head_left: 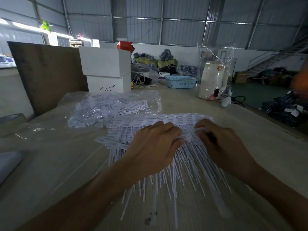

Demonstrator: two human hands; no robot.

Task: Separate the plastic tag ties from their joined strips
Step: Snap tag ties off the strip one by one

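Observation:
A stack of joined white tag-tie strips (pixel 173 121) lies in front of me on the table, flat heads pointing away and thin tails (pixel 181 170) fanning toward me. My left hand (pixel 155 144) rests on the strips, fingers curled and pinching ties near the middle. My right hand (pixel 221 142) grips the same strips just to the right, its fingertips close to those of the left. A loose pile of white tag ties (pixel 106 110) lies on a clear plastic bag at the back left.
Two stacked white boxes (pixel 106 69) and a brown board (pixel 48 75) stand behind the pile. A blue basket (pixel 180 82) and a bagged white appliance (pixel 212 79) sit at the back. Dark folded garments (pixel 285 109) lie at the right; a tape roll (pixel 11 121) sits at the left edge.

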